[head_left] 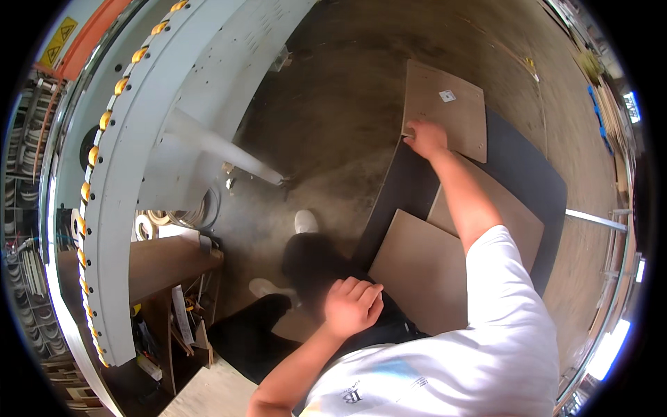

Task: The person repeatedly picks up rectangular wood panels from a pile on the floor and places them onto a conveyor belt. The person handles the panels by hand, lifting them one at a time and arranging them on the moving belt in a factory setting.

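My right hand reaches out to the far right and grips the near left corner of a flat brown board. That board has a small white label on it and small holes near its edges. Beneath it is a dark grey cart top. Two more brown boards lie on the same top: a plain board closer to me and another board partly under my right arm. My left hand is held before my waist, its fingers curled in, with nothing visible in them.
A large pale grey machine with a row of yellow rollers runs along my left. A slanted grey leg reaches down from it. Below stands a wooden shelf with tools and offcuts. A metal bar sticks out at the right.
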Demonstrator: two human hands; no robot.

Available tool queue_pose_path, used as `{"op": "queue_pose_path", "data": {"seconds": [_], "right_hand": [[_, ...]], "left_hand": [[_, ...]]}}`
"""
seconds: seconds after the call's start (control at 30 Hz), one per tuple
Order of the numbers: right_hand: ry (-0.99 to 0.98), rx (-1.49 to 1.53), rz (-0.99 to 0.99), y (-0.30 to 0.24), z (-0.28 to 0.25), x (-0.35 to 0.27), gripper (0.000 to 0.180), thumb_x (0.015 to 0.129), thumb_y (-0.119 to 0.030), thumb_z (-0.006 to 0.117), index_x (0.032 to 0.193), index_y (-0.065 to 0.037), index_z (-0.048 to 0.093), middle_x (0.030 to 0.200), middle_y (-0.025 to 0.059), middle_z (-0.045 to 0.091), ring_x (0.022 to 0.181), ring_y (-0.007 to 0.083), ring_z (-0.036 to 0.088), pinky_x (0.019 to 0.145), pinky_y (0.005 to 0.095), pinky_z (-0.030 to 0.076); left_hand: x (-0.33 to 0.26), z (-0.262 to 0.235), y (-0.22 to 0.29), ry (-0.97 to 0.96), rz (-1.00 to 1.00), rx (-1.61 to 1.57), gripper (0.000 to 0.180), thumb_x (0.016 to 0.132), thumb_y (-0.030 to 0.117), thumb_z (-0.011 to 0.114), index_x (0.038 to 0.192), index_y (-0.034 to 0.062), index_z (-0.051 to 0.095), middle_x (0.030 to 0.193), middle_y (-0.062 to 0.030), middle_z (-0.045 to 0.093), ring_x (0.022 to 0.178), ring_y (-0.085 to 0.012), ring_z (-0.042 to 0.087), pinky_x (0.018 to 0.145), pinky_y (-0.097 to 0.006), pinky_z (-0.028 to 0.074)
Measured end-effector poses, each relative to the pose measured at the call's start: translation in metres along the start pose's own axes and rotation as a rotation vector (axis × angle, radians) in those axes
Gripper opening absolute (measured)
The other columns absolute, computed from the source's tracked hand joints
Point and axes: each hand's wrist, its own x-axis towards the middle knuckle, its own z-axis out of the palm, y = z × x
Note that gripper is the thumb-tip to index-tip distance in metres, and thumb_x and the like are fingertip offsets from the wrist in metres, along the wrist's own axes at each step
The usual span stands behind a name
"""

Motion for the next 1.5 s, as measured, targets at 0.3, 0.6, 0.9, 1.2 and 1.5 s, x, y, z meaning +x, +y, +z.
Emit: {"op": "queue_pose_path", "data": {"seconds": [0.3,0.6,0.9,1.2,1.5], "right_hand": [[-0.277,-0.301,-0.414,0.017,-0.019,0.073,0.093,0.062,-0.008,0.095,0.146,-0.020,0.058,0.152,0.0001,0.054,0.127,0.0266,0.065,0.097,0.0425,0.059],[-0.431,-0.524,-0.458,-0.012,-0.053,0.100,0.088,0.048,-0.018,0.102,0.130,-0.017,0.069,0.131,0.0028,0.067,0.123,0.0306,0.066,0.094,0.0455,0.058],[0.177,-0.409,-0.522,0.048,-0.221,0.048,0.063,0.043,-0.031,0.098,0.095,-0.013,0.068,0.102,0.0000,0.068,0.109,0.0274,0.059,0.101,0.0433,0.045],[0.320,-0.232,-0.490,0.103,-0.248,-0.018,0.062,0.044,-0.028,0.098,0.085,-0.012,0.053,0.086,0.0068,0.061,0.093,0.0328,0.059,0.082,0.0467,0.048],[0.905,-0.079,-0.273,0.116,-0.227,-0.061,0.055,0.074,-0.057,0.086,0.087,-0.010,0.062,0.085,0.0106,0.068,0.085,0.0333,0.065,0.078,0.0456,0.051]], "left_hand": [[0.001,-0.011,-0.009,0.012,-0.024,-0.032,0.027,0.066,0.008,0.079,0.093,0.0118,0.074,0.080,-0.0010,0.068,0.070,-0.0216,0.062,0.061,-0.036,0.043],[-0.003,-0.014,-0.015,-0.030,-0.020,-0.071,0.031,0.064,0.011,0.081,0.094,0.0113,0.075,0.083,-0.0008,0.069,0.072,-0.0214,0.062,0.062,-0.036,0.043],[-0.001,-0.006,-0.008,0.004,0.019,-0.067,0.029,0.064,0.011,0.080,0.092,0.0130,0.075,0.082,0.0002,0.068,0.073,-0.0209,0.061,0.063,-0.036,0.043],[-0.009,-0.008,0.006,-0.007,0.008,0.023,0.019,0.075,0.010,0.079,0.093,0.0118,0.073,0.083,-0.0014,0.069,0.077,-0.0218,0.063,0.068,-0.038,0.048],[-0.027,-0.010,0.016,0.041,-0.023,0.029,0.020,0.076,0.005,0.078,0.095,0.0106,0.073,0.083,-0.0041,0.069,0.077,-0.0251,0.064,0.069,-0.039,0.049]]}}
